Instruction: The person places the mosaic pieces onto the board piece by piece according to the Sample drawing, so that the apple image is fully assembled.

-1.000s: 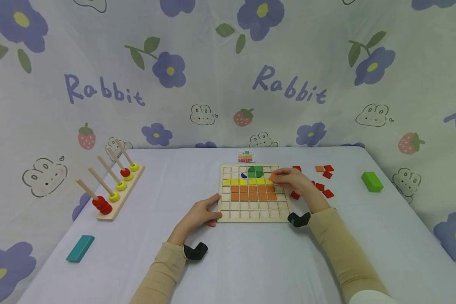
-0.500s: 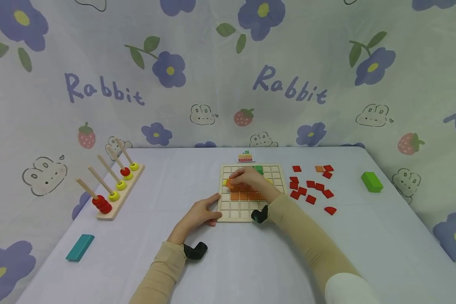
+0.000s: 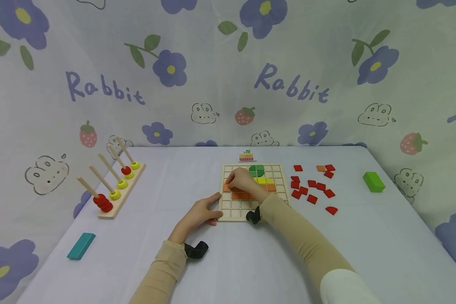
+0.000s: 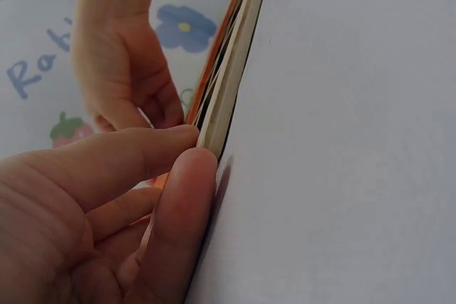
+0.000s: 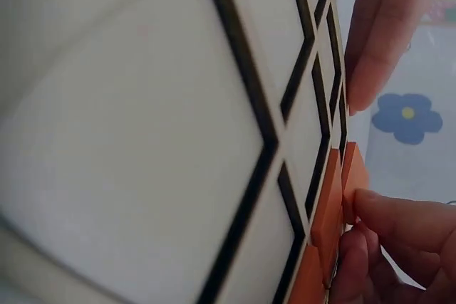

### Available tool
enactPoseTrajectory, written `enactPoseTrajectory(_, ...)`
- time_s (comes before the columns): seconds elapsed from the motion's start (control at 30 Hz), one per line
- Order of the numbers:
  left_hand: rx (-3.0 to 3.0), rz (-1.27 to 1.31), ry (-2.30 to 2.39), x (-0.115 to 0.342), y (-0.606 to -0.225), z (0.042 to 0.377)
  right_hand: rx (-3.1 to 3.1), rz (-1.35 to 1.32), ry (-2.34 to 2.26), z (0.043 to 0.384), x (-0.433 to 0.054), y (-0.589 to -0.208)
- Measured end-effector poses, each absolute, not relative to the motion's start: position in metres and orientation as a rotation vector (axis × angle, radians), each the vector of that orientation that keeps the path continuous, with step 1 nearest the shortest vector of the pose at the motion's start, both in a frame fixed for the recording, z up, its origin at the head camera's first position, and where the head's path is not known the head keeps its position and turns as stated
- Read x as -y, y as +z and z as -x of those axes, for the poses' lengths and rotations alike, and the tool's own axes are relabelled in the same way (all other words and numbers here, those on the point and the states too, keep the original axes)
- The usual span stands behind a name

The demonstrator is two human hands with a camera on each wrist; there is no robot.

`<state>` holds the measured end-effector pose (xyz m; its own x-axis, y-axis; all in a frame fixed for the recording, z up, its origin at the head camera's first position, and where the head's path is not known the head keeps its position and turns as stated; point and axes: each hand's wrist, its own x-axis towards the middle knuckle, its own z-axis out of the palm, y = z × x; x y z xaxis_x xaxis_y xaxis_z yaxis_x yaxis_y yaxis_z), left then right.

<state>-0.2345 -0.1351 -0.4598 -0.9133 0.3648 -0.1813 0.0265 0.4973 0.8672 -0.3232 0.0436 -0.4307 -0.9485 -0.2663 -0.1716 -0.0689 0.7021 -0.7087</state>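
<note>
A wooden grid board [image 3: 245, 218] lies in the middle of the table, partly filled with green tiles [image 3: 256, 170], yellow tiles [image 3: 266, 180] and rows of orange tiles [image 3: 271, 188]. My right hand [image 3: 245, 180] reaches over the board and hides part of it. Between its thumb and finger it pinches a square orange tile [image 5: 354, 176], held at the board's left side beside other orange tiles. My left hand [image 3: 199, 212] rests at the left edge, thumb and index finger touching the frame at separate spots.
Loose red tiles [image 3: 312, 199] and one orange tile [image 3: 321, 168] lie right of the board. A small picture card [image 3: 247, 156] stands behind it. On the left are a peg stand with rings [image 3: 123, 195] and a teal block [image 3: 81, 246]; a green block [image 3: 374, 182] sits far right.
My right hand has carried the orange tile from the board's right side across to its left side, and has lowered slightly there. My left hand has stayed at the left edge.
</note>
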Motion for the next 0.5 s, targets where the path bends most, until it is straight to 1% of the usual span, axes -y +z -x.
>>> enactPoseTrajectory(0.27, -2.399, -0.332, 1.384, 0.136, -0.462, 0.238, -2.687, 0.326, -1.019, 0.322, -0.043, -0.432)
enactPoseTrajectory(0.5, -2.396, -0.322, 1.382, 0.136, -0.46, 0.236, -2.501, 0.292, -1.368, 0.324, -0.062, -0.43)
